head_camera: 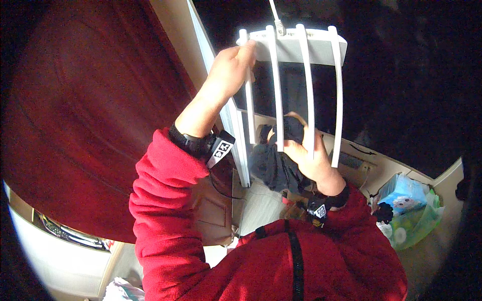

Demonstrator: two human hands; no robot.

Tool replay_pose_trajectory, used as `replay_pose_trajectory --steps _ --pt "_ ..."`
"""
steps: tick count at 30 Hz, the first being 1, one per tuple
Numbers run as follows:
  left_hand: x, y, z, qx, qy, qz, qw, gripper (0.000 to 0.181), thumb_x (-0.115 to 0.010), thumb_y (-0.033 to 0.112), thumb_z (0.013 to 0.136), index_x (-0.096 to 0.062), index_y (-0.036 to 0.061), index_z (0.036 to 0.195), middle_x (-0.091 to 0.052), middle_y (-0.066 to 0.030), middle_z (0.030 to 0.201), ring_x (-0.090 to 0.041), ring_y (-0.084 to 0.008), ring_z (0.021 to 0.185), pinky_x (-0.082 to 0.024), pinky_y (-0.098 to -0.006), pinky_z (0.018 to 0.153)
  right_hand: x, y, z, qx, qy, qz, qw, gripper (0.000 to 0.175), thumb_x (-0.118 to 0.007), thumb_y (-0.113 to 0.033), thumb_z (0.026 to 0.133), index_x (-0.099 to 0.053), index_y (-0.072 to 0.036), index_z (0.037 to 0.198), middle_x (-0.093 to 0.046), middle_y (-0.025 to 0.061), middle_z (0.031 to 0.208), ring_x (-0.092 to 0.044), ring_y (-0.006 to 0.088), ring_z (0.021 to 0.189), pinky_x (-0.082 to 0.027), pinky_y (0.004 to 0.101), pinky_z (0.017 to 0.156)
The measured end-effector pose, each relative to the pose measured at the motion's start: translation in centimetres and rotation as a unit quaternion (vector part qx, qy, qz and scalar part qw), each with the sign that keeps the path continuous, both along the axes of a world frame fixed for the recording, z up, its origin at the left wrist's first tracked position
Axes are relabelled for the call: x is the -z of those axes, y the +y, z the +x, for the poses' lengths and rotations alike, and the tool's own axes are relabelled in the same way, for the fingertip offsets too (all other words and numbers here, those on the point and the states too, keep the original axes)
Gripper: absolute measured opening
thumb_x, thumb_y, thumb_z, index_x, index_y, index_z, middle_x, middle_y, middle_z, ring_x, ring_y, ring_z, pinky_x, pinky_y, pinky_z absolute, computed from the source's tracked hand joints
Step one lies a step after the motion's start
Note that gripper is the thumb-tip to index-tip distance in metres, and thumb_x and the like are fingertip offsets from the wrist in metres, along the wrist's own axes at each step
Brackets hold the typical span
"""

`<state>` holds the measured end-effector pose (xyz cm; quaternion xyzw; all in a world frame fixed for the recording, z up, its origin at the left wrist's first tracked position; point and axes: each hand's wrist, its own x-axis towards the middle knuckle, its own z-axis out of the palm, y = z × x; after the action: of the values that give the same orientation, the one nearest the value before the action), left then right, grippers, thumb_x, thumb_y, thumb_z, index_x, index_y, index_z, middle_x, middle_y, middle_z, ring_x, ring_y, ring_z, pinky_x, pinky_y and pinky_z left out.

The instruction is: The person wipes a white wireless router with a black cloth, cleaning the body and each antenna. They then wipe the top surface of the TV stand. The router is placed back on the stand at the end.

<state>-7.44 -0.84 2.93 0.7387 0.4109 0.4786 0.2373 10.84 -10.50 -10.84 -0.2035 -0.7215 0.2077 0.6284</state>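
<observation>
A white router (290, 49) with several long white antennas is held up before me, its antennas pointing down towards my body. A pale cable (278, 19) with a plug enters its far edge. My left hand (235, 67) grips the router's left end, thumb on top near the base of the leftmost antenna. Lower and to the right, my right hand (308, 150) has its fingers curved around a black cloth (293, 129), close by the lower ends of the middle antennas. The antennas partly cover this hand, so its exact hold is hard to see.
On the left is a large dark red surface (94, 113). A pale upright panel edge (235, 143) stands beside my left forearm. Further right lie a blue package (404, 192) and a green plastic bag (414, 229). A thin black cable (226, 195) hangs below my left wrist.
</observation>
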Motion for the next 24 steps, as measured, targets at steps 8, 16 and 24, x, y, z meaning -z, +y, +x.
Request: replay_pose_trajectory --steps 8,16,24 --pt "-0.3 -0.6 1.0 -0.002 -0.041 -0.016 0.999 0.055 -0.051 0.048 0.106 -0.060 0.0032 0.075 -0.059 -0.0059 0.066 -0.062 -0.0178 0.059 -0.048 -0.0317 0.062 -2.2 -1.0 -2.0 -0.080 -0.072 -0.082 0.991 0.040 -0.077 -0.015 0.090 -0.060 0.002 0.122 -0.066 0.0140 0.093 -0.067 0.0231 0.086 -0.054 0.0353 0.078" --pt "-0.1 -1.0 1.1 0.006 -0.037 -0.016 0.999 0.052 -0.051 0.049 0.105 -0.055 0.0084 0.073 -0.053 -0.0003 0.068 -0.058 -0.0138 0.060 -0.046 -0.0304 0.063 -1.8 -0.6 -2.1 0.013 -0.108 0.036 0.993 0.038 -0.076 -0.012 0.084 -0.061 -0.001 0.117 -0.066 0.0184 0.099 -0.065 0.0397 0.094 -0.051 0.0464 0.086" --pt "-0.3 -0.5 1.0 -0.004 -0.041 -0.033 0.999 0.052 -0.051 0.046 0.105 -0.059 0.0044 0.074 -0.056 -0.0042 0.066 -0.061 -0.0175 0.061 -0.050 -0.0334 0.066 -2.0 -0.6 -2.0 0.025 -0.133 0.060 0.989 0.035 -0.081 -0.011 0.079 -0.062 -0.004 0.108 -0.067 0.0144 0.098 -0.065 0.0361 0.090 -0.051 0.0441 0.081"
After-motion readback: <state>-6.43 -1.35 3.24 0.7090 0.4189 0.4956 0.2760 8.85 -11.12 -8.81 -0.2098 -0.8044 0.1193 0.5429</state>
